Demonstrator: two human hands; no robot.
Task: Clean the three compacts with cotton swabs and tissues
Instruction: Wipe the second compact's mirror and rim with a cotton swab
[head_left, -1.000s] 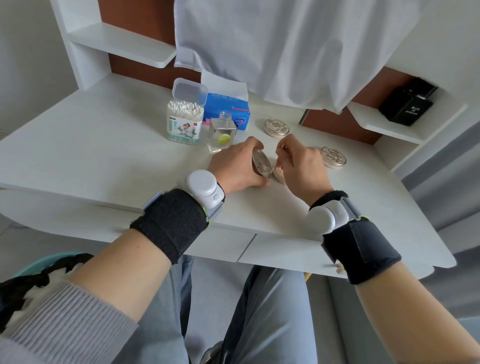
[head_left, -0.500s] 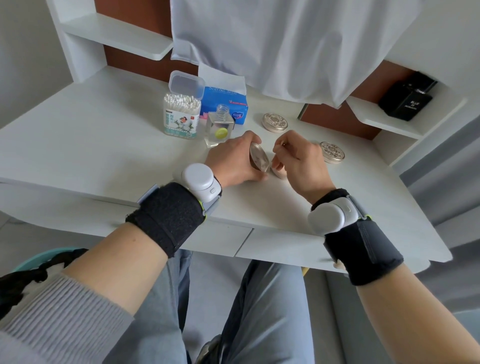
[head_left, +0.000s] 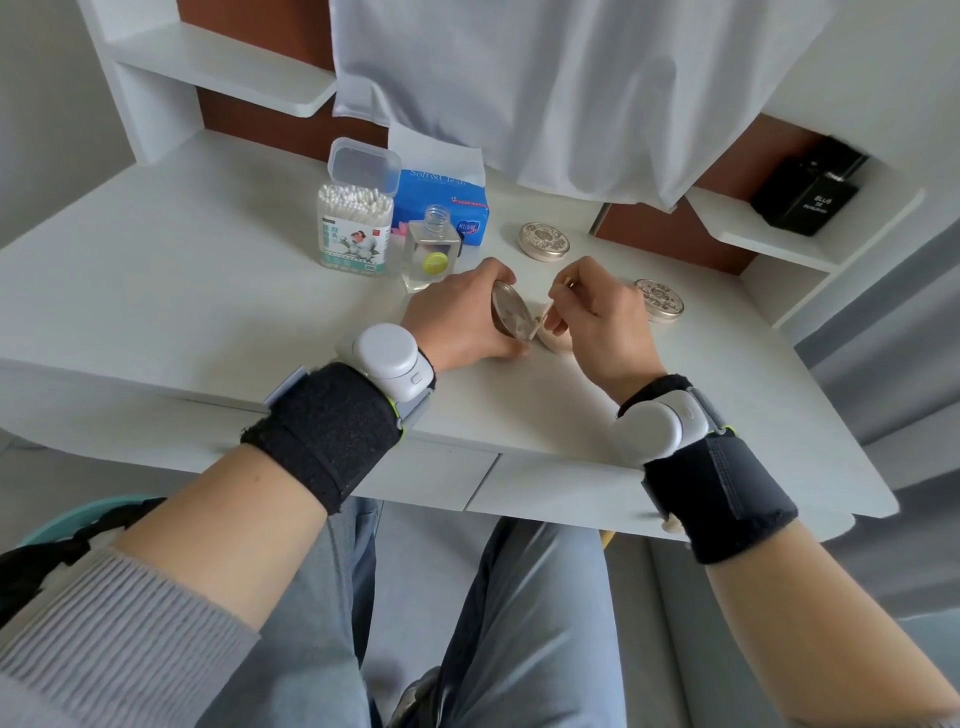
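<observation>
1. Right hand (head_left: 597, 317) pinches a cotton swab (head_left: 551, 307) between thumb and fingers; its lower tip sits at the hinge area of the open compact (head_left: 511, 318).
2. Left hand (head_left: 457, 317) wraps around the open compact's raised lid, fingers curled over the top edge, mirror side facing right.
3. Compact base lies on the desk (head_left: 208, 291) between both hands, mostly hidden by the right fingers.
4. Two closed compacts: one (head_left: 544, 242) behind the hands, near the tissue pack; the other (head_left: 658, 300) just right of the right hand.
5. Swab jar (head_left: 355, 228), lid flipped open, stands at back left; small clear bottle (head_left: 430, 254), uncapped, just right of it.
6. Blue tissue pack (head_left: 441, 200) behind the bottle, one tissue sticking up.
7. Black box (head_left: 808, 189) on right shelf.
8. Both wrists wear black straps with white devices.
</observation>
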